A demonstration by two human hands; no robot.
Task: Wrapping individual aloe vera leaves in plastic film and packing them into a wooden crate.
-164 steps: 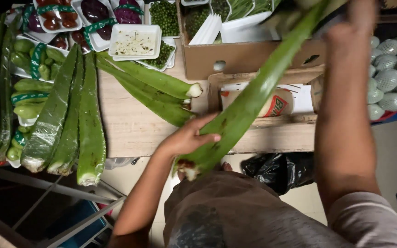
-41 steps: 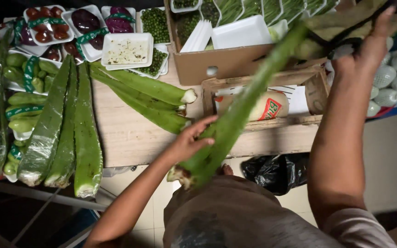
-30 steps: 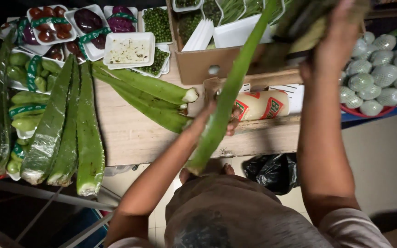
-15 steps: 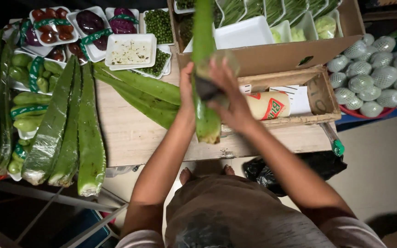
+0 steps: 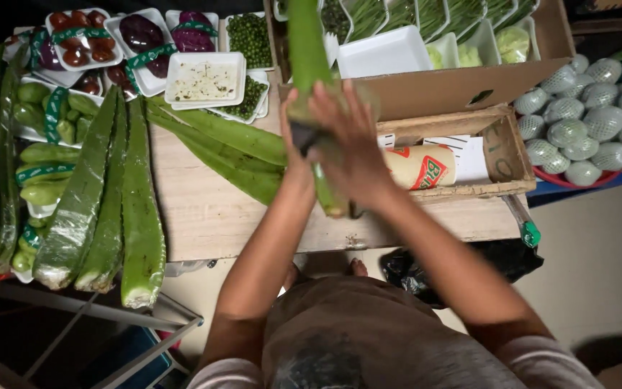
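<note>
I hold a long green aloe leaf point(image 5: 305, 50) upright over the wooden table point(image 5: 203, 216), its cut end pointing down toward me. My left hand point(image 5: 294, 155) grips the leaf from the left side. My right hand point(image 5: 350, 148) wraps over the leaf from the right, with a dark cloth or band pressed between palm and leaf. Two bare aloe leaves point(image 5: 232, 148) lie on the table just left of my hands. Three more aloe leaves point(image 5: 102, 194) lie side by side further left, one in clear film.
A roll of cling film point(image 5: 419, 166) lies in a shallow wooden crate point(image 5: 505, 148). Behind it is a cardboard box point(image 5: 440, 83) of trays with greens. Foam trays of vegetables point(image 5: 138, 43) sit at the back left, netted white fruit point(image 5: 599, 122) at the right, a black bag point(image 5: 498, 256) on the floor.
The leaf swung from a slant across the crate to upright in front of me. My right hand came down from high on the right onto the leaf beside my left hand.
</note>
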